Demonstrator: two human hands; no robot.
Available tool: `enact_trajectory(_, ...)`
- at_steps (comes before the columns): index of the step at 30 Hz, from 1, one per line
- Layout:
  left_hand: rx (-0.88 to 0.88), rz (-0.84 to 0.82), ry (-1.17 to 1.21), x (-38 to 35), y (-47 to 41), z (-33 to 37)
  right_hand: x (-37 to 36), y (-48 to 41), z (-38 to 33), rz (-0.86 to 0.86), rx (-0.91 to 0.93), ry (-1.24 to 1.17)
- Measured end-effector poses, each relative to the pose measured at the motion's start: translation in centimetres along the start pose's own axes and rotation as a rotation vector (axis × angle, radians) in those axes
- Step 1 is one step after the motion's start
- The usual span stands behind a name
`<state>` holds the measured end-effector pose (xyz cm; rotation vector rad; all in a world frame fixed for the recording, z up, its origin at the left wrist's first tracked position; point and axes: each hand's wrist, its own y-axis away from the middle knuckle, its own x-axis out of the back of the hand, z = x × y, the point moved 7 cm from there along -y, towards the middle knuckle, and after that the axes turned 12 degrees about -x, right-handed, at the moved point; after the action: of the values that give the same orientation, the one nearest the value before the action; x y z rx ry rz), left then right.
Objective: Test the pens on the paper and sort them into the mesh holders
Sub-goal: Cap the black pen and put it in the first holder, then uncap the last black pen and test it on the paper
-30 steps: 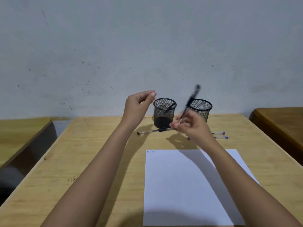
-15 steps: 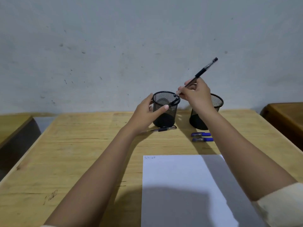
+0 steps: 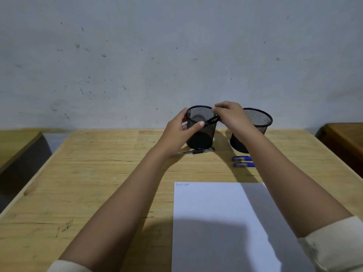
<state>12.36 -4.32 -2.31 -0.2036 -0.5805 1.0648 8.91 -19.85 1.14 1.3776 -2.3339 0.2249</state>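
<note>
Blue pens (image 3: 243, 161) half behind forearm

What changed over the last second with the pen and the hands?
The right hand carried the black pen from above the paper down into the left mesh holder; only its top shows at the rim. The left hand came down and gripped that holder. The right mesh holder, table pens and paper stayed put.

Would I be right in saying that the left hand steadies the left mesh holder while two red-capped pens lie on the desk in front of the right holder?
Not quite: the head view shows the two capped pens are blue, not red. The left hand does steady the left mesh holder, and they lie before the right holder.
</note>
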Motion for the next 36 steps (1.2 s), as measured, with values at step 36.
enact_trajectory(36, 0.224, -0.319, -0.841, 6.0, 15.3, -2.9, -10.3, 7.9, 1.7, -0.052, 0.549, 0.650)
